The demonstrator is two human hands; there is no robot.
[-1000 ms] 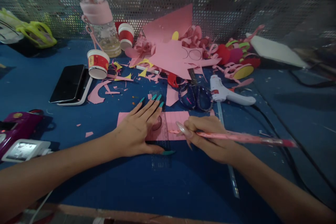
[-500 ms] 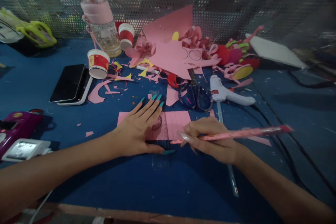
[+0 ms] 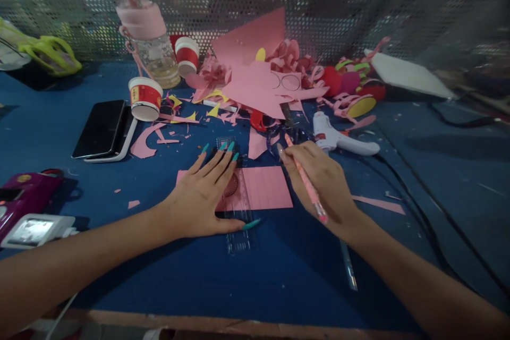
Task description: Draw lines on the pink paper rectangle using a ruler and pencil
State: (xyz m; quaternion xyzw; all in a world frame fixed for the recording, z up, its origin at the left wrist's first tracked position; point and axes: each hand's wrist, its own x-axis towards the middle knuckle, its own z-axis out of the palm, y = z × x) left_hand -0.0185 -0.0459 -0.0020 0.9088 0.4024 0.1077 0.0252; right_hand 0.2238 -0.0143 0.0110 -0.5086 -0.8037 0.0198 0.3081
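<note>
Moved off one pink sheet [image 3: 271, 187], right hand [image 3: 324, 172] grips one pencil [image 3: 306, 179]; left hand [image 3: 200, 191] spreads over one ruler [image 3: 238, 237].

No readable text; ruler [image 3: 241, 199], front cup [image 3: 145, 96] markings illegible

Gap is offered between left hand [image 3: 201, 191] and right hand [image 3: 322, 183] over near blue table [image 3: 287, 281]; beyond, way is blocked by scissors [image 3: 287, 129], glue gun [image 3: 346, 142] and pink paper heap [image 3: 255, 85], right side crossed by cable [image 3: 421, 215].
</note>
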